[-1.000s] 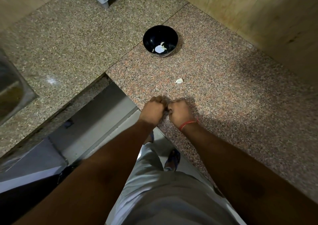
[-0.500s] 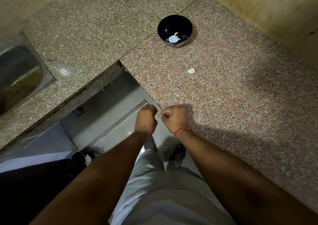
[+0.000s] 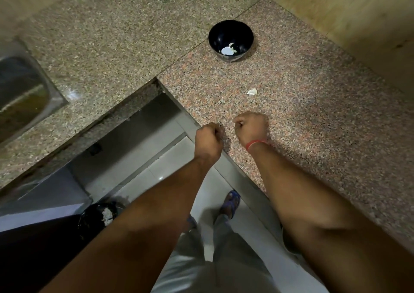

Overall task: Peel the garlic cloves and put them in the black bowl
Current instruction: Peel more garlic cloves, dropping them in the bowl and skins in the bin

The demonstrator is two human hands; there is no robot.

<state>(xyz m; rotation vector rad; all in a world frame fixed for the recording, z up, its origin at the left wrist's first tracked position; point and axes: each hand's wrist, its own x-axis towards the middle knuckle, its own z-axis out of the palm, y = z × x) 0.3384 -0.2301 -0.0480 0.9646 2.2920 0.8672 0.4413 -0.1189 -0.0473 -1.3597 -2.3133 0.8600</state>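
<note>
Speckled granite counter [image 3: 313, 124]; round glossy black bowl [image 3: 230, 40]; left hand [image 3: 208, 139], right hand [image 3: 252, 127] curled, contents unclear.

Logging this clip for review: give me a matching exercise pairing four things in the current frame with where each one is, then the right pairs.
Things:
1. black bowl
2. loose white garlic piece
3. steel sink
4. red wrist band

Places:
A. at the frame's left edge
B. on the right arm, just behind the right hand
C. far on the countertop, white pieces inside
D. on the countertop between bowl and hands

Pairs: 1-C, 2-D, 3-A, 4-B
</note>
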